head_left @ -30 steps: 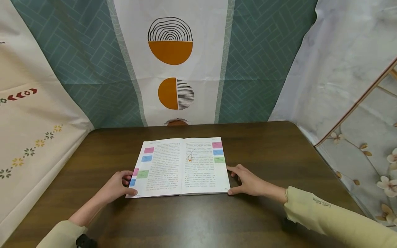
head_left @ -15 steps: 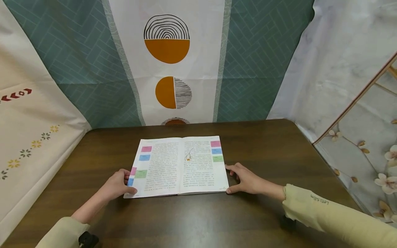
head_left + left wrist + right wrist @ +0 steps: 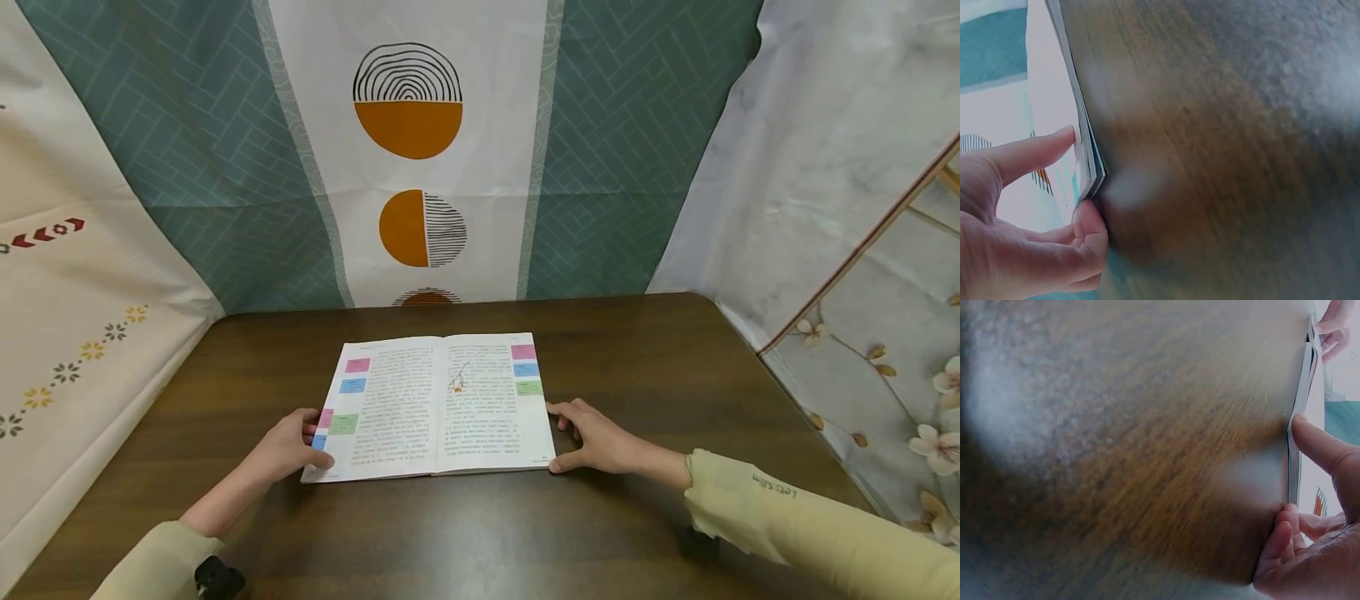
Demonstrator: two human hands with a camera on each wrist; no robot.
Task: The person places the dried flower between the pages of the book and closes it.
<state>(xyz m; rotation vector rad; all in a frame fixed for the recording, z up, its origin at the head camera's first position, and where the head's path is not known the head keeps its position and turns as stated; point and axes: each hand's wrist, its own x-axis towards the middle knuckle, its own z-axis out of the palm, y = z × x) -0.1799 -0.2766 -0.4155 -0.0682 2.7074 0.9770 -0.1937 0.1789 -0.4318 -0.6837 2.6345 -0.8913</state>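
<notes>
An open book point(image 3: 480, 425) lies on the brown table, both pages showing printed text with pink, blue and green boxes. A small drawing of a branch is on the right page. My left hand point(image 3: 288, 448) grips the near left corner, thumb on the page and fingers curled at the outer edge. In the left wrist view the thumb point(image 3: 1054, 147) lies over the page edges, with the fingertips just below the corner. At the near right corner my right hand point(image 3: 596, 437) holds the book's side between thumb and curled fingers point(image 3: 1282, 534).
The dark wooden table point(image 3: 480, 533) runs up to a green and white patterned curtain point(image 3: 427, 175). Cream cloth point(image 3: 82, 333) hangs at the left, and floral cloth point(image 3: 862, 333) at the right. A black strap device point(image 3: 217, 577) is on the left wrist.
The head view shifts slightly. Both hands stay at the book's near corners, and the book lies as before.
</notes>
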